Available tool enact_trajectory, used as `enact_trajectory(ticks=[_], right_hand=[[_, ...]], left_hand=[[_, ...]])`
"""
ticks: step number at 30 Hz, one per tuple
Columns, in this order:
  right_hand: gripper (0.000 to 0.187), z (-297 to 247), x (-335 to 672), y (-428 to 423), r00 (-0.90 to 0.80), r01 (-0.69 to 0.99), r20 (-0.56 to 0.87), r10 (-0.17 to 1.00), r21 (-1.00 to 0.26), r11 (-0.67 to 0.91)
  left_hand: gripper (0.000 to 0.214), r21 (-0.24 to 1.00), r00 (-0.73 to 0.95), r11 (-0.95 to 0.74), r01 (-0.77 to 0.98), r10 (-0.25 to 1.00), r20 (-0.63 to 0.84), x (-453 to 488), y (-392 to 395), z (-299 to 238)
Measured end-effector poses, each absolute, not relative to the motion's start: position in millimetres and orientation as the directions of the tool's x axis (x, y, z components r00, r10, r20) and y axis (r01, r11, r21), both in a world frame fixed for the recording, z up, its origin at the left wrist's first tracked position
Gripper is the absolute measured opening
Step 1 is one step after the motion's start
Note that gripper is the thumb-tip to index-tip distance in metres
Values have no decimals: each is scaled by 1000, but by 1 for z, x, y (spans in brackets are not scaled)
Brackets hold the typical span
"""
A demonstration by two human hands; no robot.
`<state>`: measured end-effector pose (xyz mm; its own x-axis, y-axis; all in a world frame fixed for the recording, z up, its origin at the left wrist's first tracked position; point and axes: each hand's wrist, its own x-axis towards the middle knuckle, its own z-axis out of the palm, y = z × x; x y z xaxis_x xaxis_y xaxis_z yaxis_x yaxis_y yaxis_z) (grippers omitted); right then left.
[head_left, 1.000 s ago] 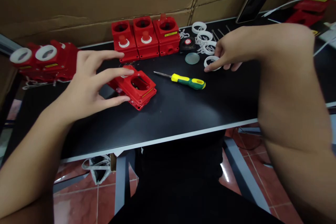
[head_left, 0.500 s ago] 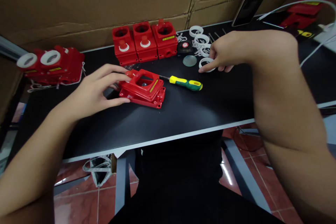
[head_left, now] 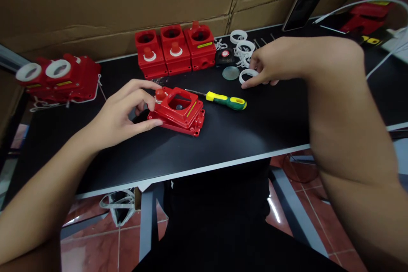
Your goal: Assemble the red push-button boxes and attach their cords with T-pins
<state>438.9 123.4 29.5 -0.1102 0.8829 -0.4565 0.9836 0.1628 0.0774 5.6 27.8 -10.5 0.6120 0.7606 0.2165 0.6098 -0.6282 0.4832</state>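
Note:
My left hand (head_left: 123, 112) grips the left side of a flat red housing (head_left: 179, 111) with a round hole and a red button, lying on the black table (head_left: 223, 136). My right hand (head_left: 270, 61) reaches to the back, fingers pinched on a white ring (head_left: 247, 75) that rests on the table. More white rings (head_left: 244, 46) lie just behind it. A round clear lens (head_left: 230, 72) sits left of the ring. A screwdriver with a green and yellow handle (head_left: 225, 100) lies between the housing and my right hand.
Three red boxes (head_left: 175, 49) stand in a row at the back by a cardboard wall (head_left: 127, 0). Red units with white rings (head_left: 57, 76) lie far left. A small black part (head_left: 225, 56), white cables (head_left: 382, 8) and more red parts (head_left: 369, 12) sit back right.
My left hand turned the red housing and slid it right, toward the screwdriver. My right hand stayed at the white ring, shifting slightly left.

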Motion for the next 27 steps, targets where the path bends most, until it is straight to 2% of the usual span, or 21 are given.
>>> enact_trajectory(ticks=[3, 7, 10, 13, 15, 18, 22, 27], right_hand=[[40, 27, 438, 121, -165, 975, -390, 906, 71, 209], [32, 27, 435, 117, -234, 961, -345, 909, 58, 269], [30, 27, 437, 114, -354, 930, -348, 868, -37, 365], [29, 23, 440, 116, -513, 858, -317, 797, -205, 471], [30, 18, 440, 119, -594, 802, -264, 760, -274, 531], [31, 9, 436, 122, -648, 755, -199, 735, -291, 587], [35, -1, 422, 121, -739, 661, -123, 662, -318, 679], [41, -11, 411, 120, -779, 603, -31, 627, -310, 735]], left_hand=[[43, 525, 600, -598, 606, 776, 192, 3, 29, -19], [90, 590, 614, -556, 586, 780, 125, -2, 33, -35], [106, 593, 621, -564, 575, 772, 132, -3, 35, -42], [112, 597, 639, -561, 574, 762, 103, -2, 35, -41], [117, 592, 651, -568, 571, 753, 94, -1, 34, -38], [120, 553, 658, -583, 595, 749, 83, 0, 35, -35], [124, 459, 672, -649, 606, 727, 142, -1, 34, -36], [114, 411, 674, -681, 606, 714, 190, 0, 28, -38]])
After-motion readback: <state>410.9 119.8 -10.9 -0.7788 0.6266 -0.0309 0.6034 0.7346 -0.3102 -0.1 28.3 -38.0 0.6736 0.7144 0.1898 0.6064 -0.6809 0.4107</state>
